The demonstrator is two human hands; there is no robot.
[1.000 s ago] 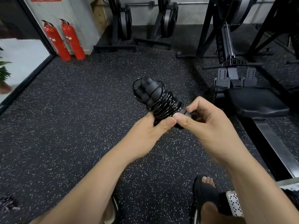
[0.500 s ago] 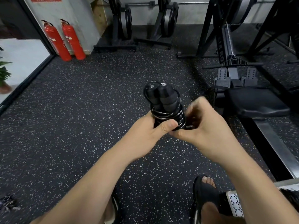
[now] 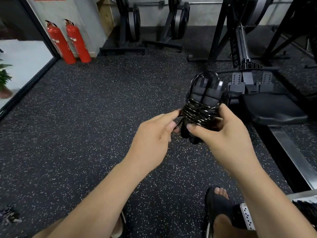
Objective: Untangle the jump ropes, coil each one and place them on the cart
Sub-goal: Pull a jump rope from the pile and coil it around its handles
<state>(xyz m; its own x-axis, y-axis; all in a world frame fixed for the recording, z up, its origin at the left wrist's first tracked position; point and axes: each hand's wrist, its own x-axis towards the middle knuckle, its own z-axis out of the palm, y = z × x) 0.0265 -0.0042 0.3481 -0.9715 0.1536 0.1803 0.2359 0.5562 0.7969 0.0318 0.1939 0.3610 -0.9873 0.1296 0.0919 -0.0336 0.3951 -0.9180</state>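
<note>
A black jump rope (image 3: 199,103) is held upright in front of me, its two padded handles side by side and its thin cord wound several times around them. My right hand (image 3: 223,134) grips the lower part of the bundle, thumb across the front under the coils. My left hand (image 3: 154,136) pinches a loose bit of cord at the bundle's left side between thumb and forefinger. The handles' lower ends poke out below my right thumb. No cart is clearly in view.
A rowing machine with black seat (image 3: 271,109) and rail (image 3: 295,155) runs along the right. Two red fire extinguishers (image 3: 68,42) stand at the back left wall. Weight racks (image 3: 133,28) line the back. My sandalled foot (image 3: 217,205) is at the bottom; a small dark tangle (image 3: 8,215) lies bottom left.
The bundle has turned upright and shifted right. My right hand has taken over the grip on the handles, and my left hand has moved off to pinch the cord at the side.
</note>
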